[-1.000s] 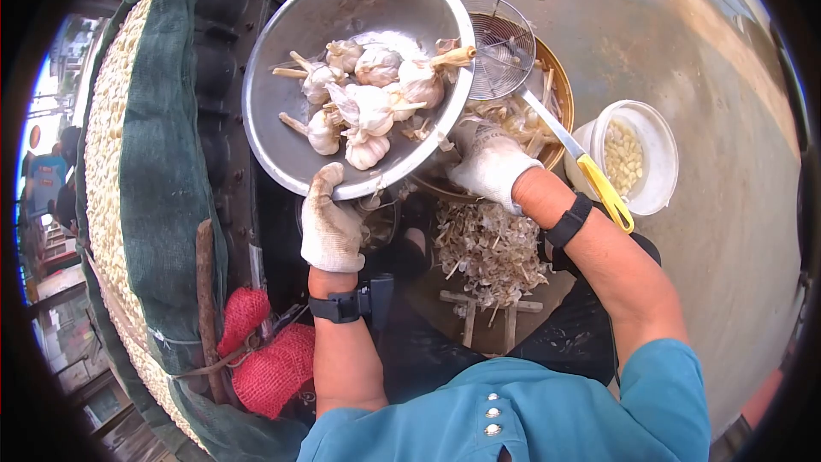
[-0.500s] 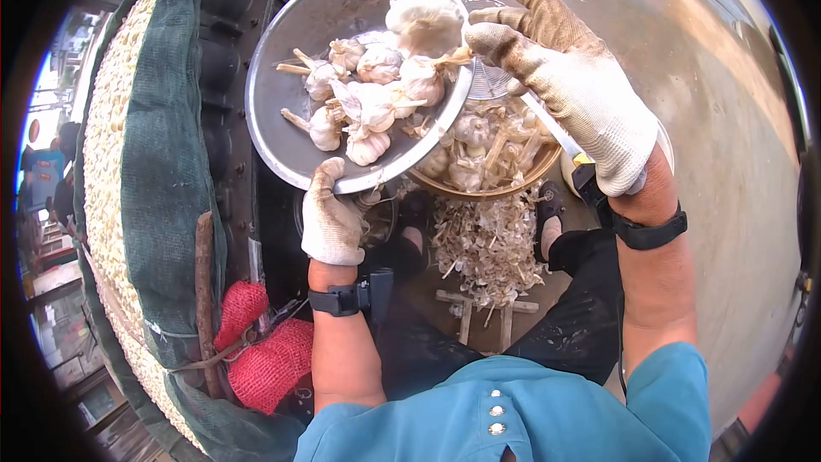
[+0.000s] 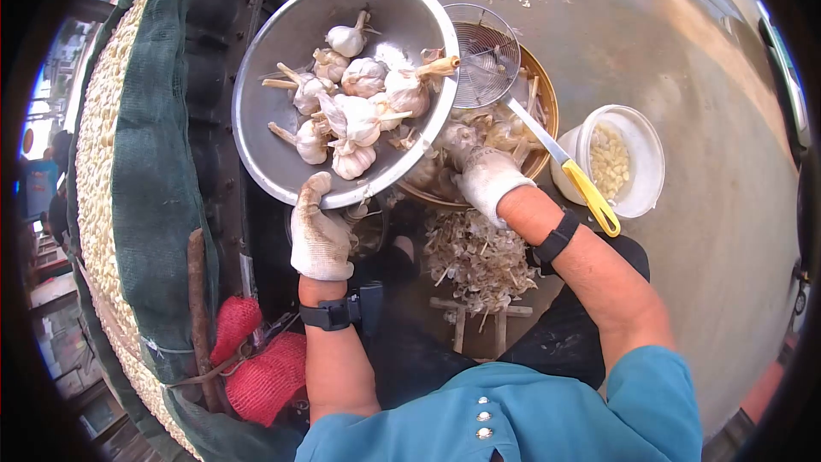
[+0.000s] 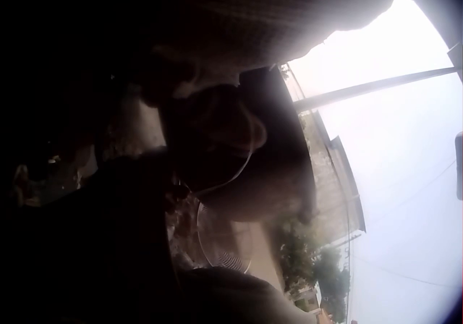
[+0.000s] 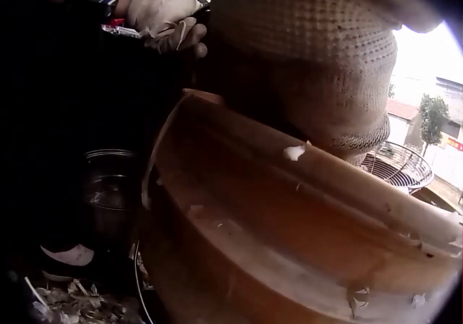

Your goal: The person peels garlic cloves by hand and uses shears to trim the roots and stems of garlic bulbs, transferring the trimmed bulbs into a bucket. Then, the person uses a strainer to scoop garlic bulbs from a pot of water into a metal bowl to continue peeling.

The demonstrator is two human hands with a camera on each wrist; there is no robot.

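My gloved left hand (image 3: 321,233) grips the near rim of a tilted metal bowl (image 3: 282,43), thumb over the edge. Several whole garlic bulbs (image 3: 363,77) lie inside, one (image 3: 345,40) apart near the top. Down in the brown basin (image 3: 552,94) of garlic, right of the bowl, is my gloved right hand (image 3: 492,178); whether its fingers hold a bulb cannot be told. The right wrist view has that glove (image 5: 311,63) behind the basin's wall (image 5: 289,194), fingertips hidden. In the dark left wrist view the glove (image 4: 289,13) is only partly visible.
A wire skimmer (image 3: 486,56) with a yellow handle lies across the basin. Right of it stands a white bucket (image 3: 650,162) of peeled cloves. Skins (image 3: 479,261) lie heaped below. Green netting (image 3: 158,171) and red mesh bags (image 3: 272,376) are at the left.
Half a second ago my right hand was raised beside the bowl, with a bulb in the air over it. That hand is back down in the basin, and another bulb lies in the bowl.
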